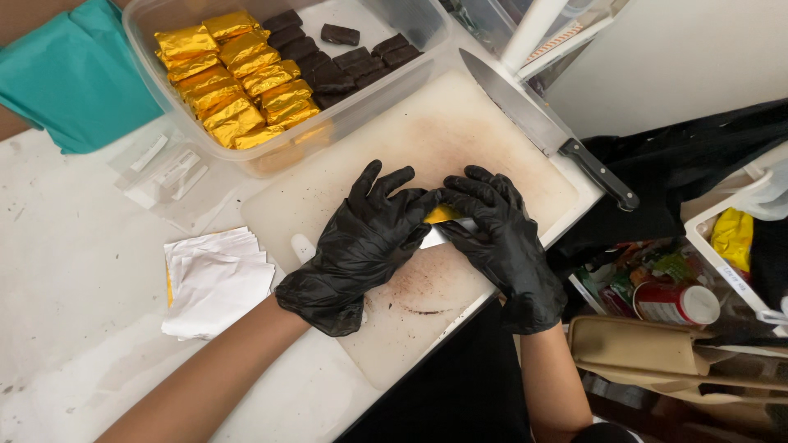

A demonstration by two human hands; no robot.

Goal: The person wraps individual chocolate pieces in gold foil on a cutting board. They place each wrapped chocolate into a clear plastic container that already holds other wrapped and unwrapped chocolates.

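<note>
Pinching a gold foil wrapper between both my black-gloved hands, I have my left hand curled over it from one side and my right hand closed on it from the other. My fingers are narrow and tight on the foil, which sits low over the middle of the white cutting board. Whatever is inside is hidden under my fingers; only a yellow corner and a pale silvery edge show.

Foil this thin could tear if I pull unevenly, I think, and slick gloves could let it slide onto the brown smears on the board.

To my left lies a stack of white paper squares, near enough for my forearm to scatter.

Farther out, the chef's knife rests on the board's far corner, handle overhanging; a bump could send it off. Beyond, the clear plastic tub holds gold-wrapped bars and bare dark chocolate pieces.
</note>
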